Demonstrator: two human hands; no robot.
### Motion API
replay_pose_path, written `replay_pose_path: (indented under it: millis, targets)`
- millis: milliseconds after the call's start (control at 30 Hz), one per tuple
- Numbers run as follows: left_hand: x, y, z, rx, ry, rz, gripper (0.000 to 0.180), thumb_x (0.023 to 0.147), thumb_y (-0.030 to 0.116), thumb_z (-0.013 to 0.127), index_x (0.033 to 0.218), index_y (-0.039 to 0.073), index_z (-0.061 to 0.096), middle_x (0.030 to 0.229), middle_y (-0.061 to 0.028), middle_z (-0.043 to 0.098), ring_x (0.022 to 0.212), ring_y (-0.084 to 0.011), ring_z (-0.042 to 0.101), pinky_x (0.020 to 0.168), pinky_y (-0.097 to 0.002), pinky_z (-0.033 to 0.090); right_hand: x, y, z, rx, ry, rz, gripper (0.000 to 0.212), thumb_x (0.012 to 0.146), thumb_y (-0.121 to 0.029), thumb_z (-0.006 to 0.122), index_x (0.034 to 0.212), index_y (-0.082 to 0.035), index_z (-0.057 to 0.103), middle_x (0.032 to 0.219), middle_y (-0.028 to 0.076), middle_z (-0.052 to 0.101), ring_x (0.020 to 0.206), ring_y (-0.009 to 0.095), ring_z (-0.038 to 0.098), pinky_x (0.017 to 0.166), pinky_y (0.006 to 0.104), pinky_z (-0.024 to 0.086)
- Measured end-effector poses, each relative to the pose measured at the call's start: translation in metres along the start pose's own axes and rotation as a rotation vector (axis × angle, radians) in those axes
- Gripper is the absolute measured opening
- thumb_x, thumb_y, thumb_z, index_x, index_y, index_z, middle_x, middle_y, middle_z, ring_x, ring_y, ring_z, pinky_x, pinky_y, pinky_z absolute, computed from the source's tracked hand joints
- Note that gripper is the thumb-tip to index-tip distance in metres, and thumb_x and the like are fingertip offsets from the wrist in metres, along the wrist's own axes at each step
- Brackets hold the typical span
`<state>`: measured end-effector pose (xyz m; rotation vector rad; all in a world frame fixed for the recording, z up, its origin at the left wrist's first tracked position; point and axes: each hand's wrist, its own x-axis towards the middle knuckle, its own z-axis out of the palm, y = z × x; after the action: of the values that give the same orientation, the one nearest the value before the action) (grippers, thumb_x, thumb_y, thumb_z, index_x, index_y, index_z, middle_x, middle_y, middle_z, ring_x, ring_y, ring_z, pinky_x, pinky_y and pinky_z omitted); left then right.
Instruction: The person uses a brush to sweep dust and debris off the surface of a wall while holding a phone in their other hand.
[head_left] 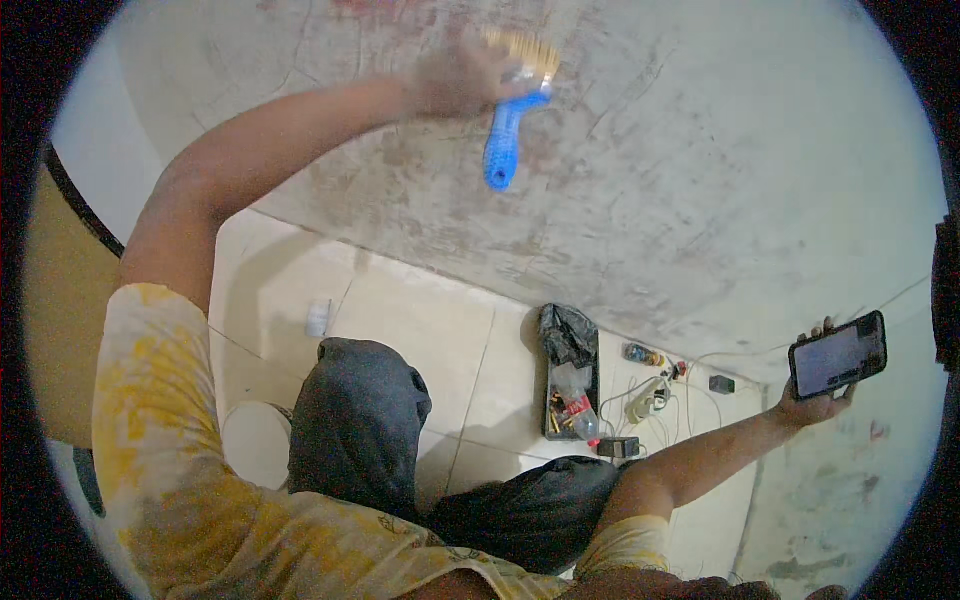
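My left hand (462, 80), somewhat blurred, is raised in front of the stained grey wall (640, 150). Its fingers close round the upper part of a wide paintbrush (504, 140), near the metal band. The brush's blue handle hangs downward and its pale bristles point up; whether they touch the wall I cannot tell. Off to the right, my right hand (818, 408) holds up a smartphone (838, 355) in a dark case. The phone's lit screen is tilted, and my fingertips show along its upper and lower edges.
By the wall's foot, a black tray (551, 415) carries a clear plastic bottle (578, 408) and a crumpled black bag (568, 335). Cables and black adapters (619, 447) lie beside it. A round white container (255, 442) stands left of my knees on the tiled floor (420, 310).
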<state>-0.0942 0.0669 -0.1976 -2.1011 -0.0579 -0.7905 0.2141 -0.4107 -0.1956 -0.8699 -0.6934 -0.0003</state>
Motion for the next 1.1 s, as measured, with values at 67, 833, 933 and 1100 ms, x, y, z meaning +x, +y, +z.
replay_pose_path:
  millis: [67,833,933,1100]
  targets:
    - [-0.007,0.02,-0.009,-0.128,-0.075,0.052,0.032,0.078,0.017,0.053,0.11,0.02,0.056,0.09,-0.0072,0.056,0.087,-0.0249,0.059,0.067,-0.0379,0.051,0.0,-0.001,-0.001,-0.06,0.065,-0.016,0.068,0.082,-0.044,0.031,0.136,-0.001,0.03,0.125,0.027,0.045,0.103,0.035,0.054,0.089,0.0464,0.043]
    - [-0.019,0.024,-0.013,-0.351,-0.234,0.095,0.03,0.078,0.018,0.054,0.107,0.017,0.057,0.085,-0.0093,0.059,0.082,-0.0273,0.06,0.066,-0.0406,0.05,0.006,-0.004,-0.023,0.057,-0.138,-0.013,0.069,0.082,-0.047,0.032,0.135,-0.001,0.03,0.127,0.027,0.043,0.104,0.037,0.052,0.09,0.0479,0.041]
    - [-0.006,-0.007,-0.014,-0.245,-0.212,-0.005,0.04,0.074,0.021,0.059,0.114,0.018,0.056,0.095,-0.0081,0.057,0.09,-0.0261,0.058,0.076,-0.0394,0.049,-0.001,-0.007,-0.004,-0.008,0.01,0.004,0.068,0.084,-0.046,0.03,0.135,-0.001,0.031,0.126,0.028,0.044,0.104,0.036,0.052,0.09,0.0475,0.042]
    - [0.066,-0.067,-0.088,0.012,-0.74,-0.287,0.024,0.074,0.019,0.057,0.096,0.015,0.063,0.072,-0.0081,0.055,0.07,-0.0251,0.059,0.059,-0.0405,0.048,-0.008,-0.018,0.008,-0.147,0.103,-0.047,0.067,0.085,-0.045,0.028,0.134,0.0,0.031,0.127,0.028,0.043,0.103,0.036,0.053,0.089,0.0459,0.043]
